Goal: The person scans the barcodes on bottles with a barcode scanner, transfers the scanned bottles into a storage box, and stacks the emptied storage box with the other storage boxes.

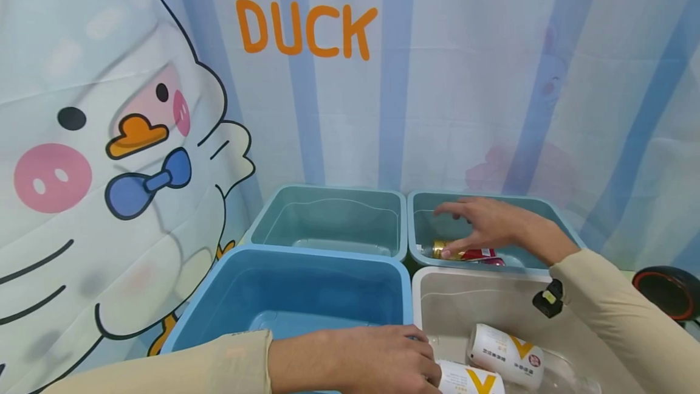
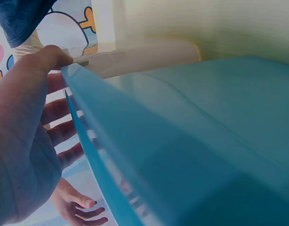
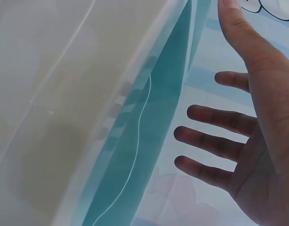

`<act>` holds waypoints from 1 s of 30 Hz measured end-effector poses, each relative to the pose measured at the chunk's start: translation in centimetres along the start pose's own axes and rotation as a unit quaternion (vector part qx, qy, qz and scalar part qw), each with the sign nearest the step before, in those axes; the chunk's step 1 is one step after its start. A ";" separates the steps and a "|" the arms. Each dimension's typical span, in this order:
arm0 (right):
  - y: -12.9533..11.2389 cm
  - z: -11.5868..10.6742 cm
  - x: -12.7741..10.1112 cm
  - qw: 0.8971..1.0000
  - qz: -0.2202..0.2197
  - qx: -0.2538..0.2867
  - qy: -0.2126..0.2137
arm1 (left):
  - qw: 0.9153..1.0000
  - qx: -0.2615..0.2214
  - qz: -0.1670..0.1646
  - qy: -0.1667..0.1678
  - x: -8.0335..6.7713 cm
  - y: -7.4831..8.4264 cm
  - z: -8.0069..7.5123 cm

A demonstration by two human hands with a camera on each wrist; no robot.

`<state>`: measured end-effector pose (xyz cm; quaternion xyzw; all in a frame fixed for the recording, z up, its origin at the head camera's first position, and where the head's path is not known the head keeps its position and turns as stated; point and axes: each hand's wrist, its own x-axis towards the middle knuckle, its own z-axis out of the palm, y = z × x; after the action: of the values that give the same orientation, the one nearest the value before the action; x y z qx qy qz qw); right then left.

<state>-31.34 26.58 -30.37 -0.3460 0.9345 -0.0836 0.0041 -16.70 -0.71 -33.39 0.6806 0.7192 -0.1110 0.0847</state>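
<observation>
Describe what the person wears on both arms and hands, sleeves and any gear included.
Both arms wear long cream-beige sleeves, the left sleeve ending at the wrist with a plain cuff. The left hand and right hand are bare, with no gloves or rings visible. A small black device with a yellowish spot sits at the right sleeve's cuff.

My left hand [image 2: 22,141] spreads open beside the blue bin [image 2: 191,150], thumb lying on its rim and fingers splayed down behind the wall. My other hand [image 2: 78,209] shows below, fingers loose.
</observation>
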 end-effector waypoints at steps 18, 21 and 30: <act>-0.8 -1.0 -2.7 1.000 0.003 -0.007 0.028 | 1.000 0.023 0.010 0.000 -0.2 0.1 0.2; -0.9 -1.2 -3.5 0.999 0.007 -0.010 0.036 | 1.000 0.014 0.010 0.000 -0.2 0.1 0.2; -1.2 -1.5 -5.2 0.999 0.002 -0.017 0.051 | 1.000 -0.019 0.003 0.001 -0.3 0.0 0.1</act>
<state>-26.66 29.27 -28.98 -0.3398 0.9354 -0.0852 -0.0489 -16.70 -1.00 -33.41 0.6809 0.7195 -0.0961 0.0969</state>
